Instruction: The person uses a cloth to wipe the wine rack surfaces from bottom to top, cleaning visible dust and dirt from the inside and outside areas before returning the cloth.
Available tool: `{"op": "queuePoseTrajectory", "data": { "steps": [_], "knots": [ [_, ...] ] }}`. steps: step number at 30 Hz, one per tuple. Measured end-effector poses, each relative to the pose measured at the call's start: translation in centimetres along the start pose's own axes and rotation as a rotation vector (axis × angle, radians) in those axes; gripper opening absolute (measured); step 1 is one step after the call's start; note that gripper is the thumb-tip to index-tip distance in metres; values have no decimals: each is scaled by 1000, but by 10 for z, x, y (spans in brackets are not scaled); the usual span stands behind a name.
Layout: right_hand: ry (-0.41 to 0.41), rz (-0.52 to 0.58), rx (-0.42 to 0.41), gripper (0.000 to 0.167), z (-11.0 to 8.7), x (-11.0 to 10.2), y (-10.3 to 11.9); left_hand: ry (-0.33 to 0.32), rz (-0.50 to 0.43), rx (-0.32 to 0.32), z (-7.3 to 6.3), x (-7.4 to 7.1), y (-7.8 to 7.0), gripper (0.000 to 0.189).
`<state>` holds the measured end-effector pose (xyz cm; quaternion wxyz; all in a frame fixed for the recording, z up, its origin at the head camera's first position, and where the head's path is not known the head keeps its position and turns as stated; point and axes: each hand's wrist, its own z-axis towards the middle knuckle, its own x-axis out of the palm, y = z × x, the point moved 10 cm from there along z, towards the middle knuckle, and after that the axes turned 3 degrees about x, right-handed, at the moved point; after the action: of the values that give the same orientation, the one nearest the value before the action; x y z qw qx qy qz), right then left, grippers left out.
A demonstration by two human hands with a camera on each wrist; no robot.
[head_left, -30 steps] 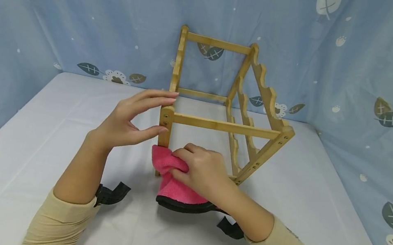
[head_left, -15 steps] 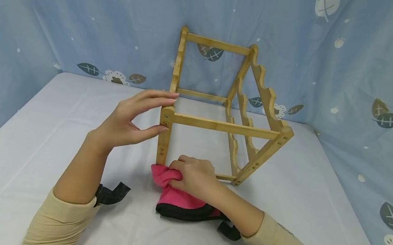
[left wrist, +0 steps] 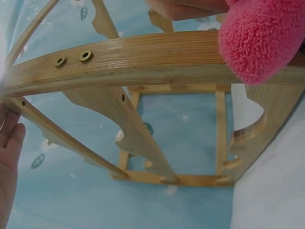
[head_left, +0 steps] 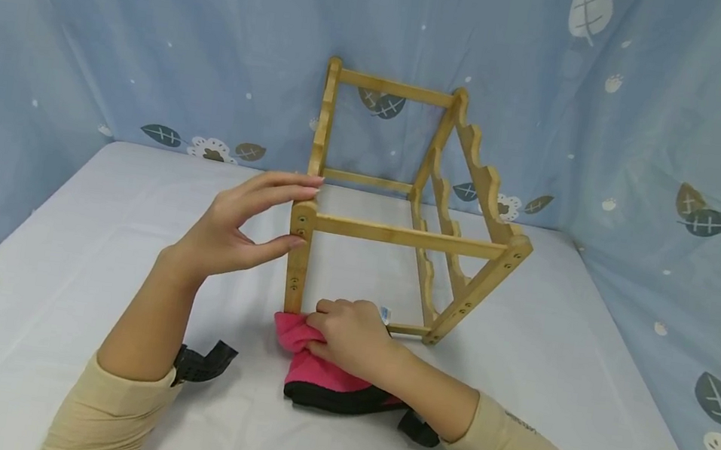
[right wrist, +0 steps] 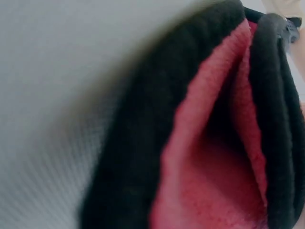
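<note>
A light wooden rack [head_left: 410, 237] with scalloped rails stands mid-table in the head view. My left hand [head_left: 234, 223] holds its near left corner, fingers on the upper rail and thumb on the front post. My right hand [head_left: 349, 336] grips a fluffy pink cloth [head_left: 330, 377] with black edging. A bunched end of the cloth lies against the foot of the near left post, near the table. In the left wrist view, pink pile [left wrist: 259, 40] overlaps the bolted post [left wrist: 157, 59]. The right wrist view shows the cloth's folds [right wrist: 209, 186] between black edges.
A white sheet covers the table [head_left: 49, 306]. Blue patterned curtains [head_left: 253, 51] hang behind and at both sides. Dark straps [head_left: 205, 364] stick out at both wrists. A small white tag [head_left: 384, 315] shows beside the right hand.
My right hand has moved the pink cloth down the near left post to its foot, uncovering the lower bolts. My left hand has stayed at the corner.
</note>
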<state>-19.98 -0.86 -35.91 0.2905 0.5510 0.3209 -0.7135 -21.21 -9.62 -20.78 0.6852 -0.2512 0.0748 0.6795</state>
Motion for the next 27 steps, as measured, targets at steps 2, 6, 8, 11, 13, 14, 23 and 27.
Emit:
{"op": "queuePoseTrajectory", "data": {
  "steps": [2,6,8,11,13,14,23,27],
  "knots": [
    [25,25,25,25,-1,1,-2,-2,2,6,-1,0,0,46],
    [-1,92,54,28,-8,-12,-5,-1,6,13,-1,1,-1,46],
    [-77,134,50,28,-13,-27,-5,-1,11,25,-1,1,-1,47],
    [-239,184,30,26,-21,-56,-6,-1,11,25,-1,1,-1,47],
    [-341,214,23,25,-26,-73,-8,-4,10,25,-1,1,-1,46],
    [-385,227,23,26,-29,-81,-10,-4,9,23,0,1,-1,46],
    [-697,368,23,27,-47,-135,-19,-14,-6,18,0,-2,-2,47],
    [-795,405,16,26,-52,-152,-23,-2,-10,10,-1,0,0,46]
  ]
}}
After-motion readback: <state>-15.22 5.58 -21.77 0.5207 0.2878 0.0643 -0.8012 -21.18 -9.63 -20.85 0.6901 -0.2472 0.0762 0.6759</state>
